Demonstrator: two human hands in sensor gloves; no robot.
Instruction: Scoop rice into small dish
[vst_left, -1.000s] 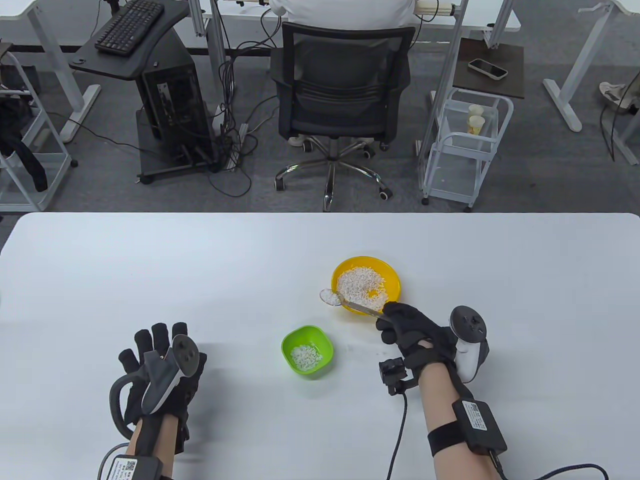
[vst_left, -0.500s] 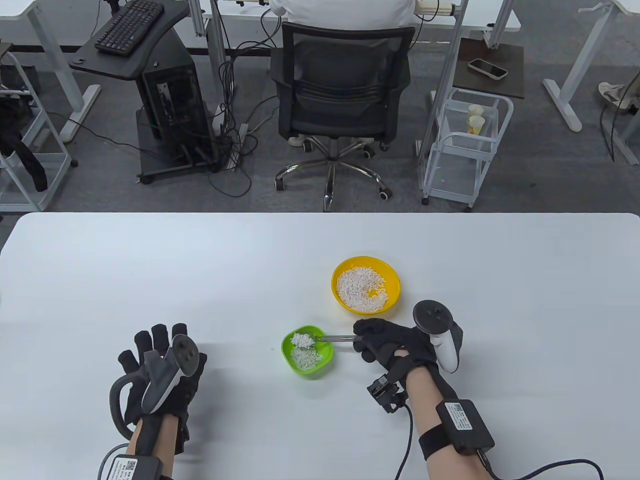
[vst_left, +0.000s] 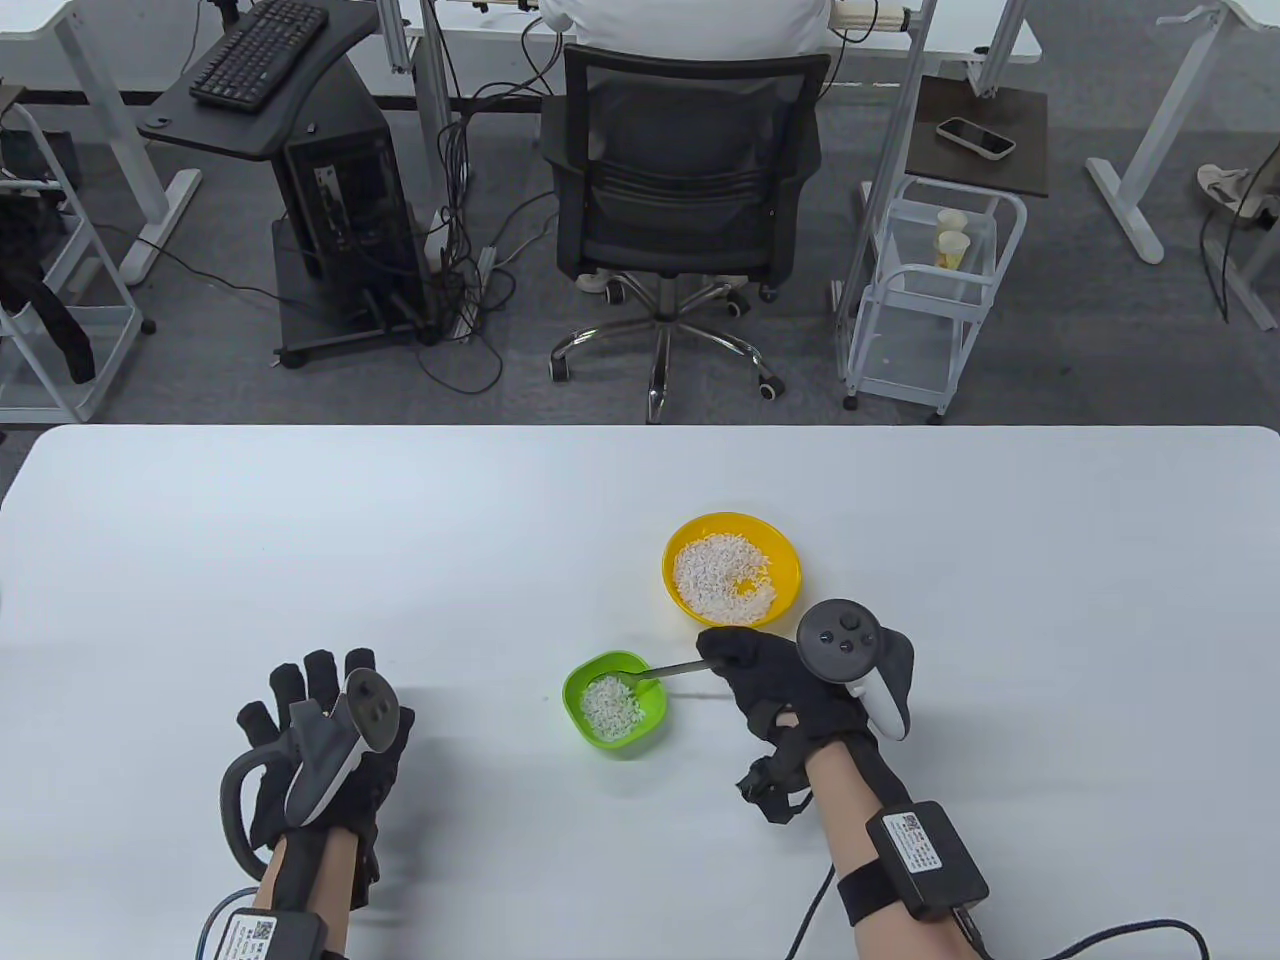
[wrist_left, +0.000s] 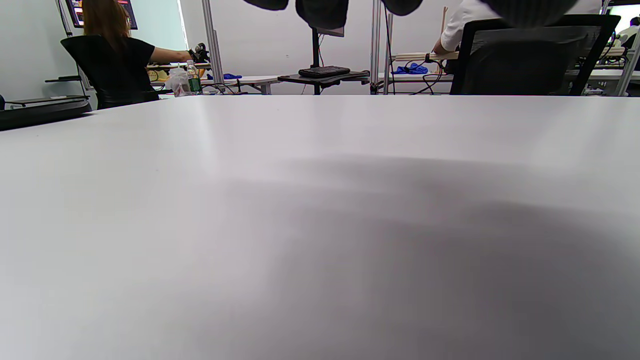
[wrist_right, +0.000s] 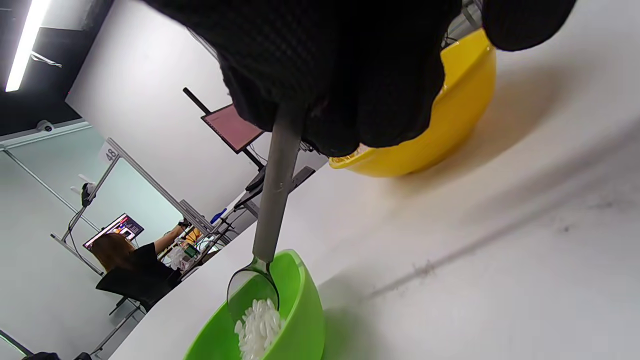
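A small green dish (vst_left: 615, 703) holds a pile of white rice (vst_left: 610, 702); it also shows in the right wrist view (wrist_right: 295, 320). A yellow bowl (vst_left: 732, 569) of rice stands behind it to the right, seen too in the right wrist view (wrist_right: 440, 125). My right hand (vst_left: 790, 680) grips a metal spoon (vst_left: 670, 670) by its handle. The spoon is turned on edge with its bowl (wrist_right: 252, 287) inside the dish, rice (wrist_right: 257, 327) lying under it. My left hand (vst_left: 320, 740) rests flat on the table with fingers spread, holding nothing.
The white table (vst_left: 300, 560) spreads wide around both dishes. A black office chair (vst_left: 685, 200) with a seated person and a white trolley (vst_left: 930, 290) stand beyond the far edge. A cable (vst_left: 1100, 940) trails from my right forearm.
My right hand carried the loaded spoon from the yellow bowl to the green dish, then rolled over and tipped the rice out. The pile in the dish grew. My left hand stayed still.
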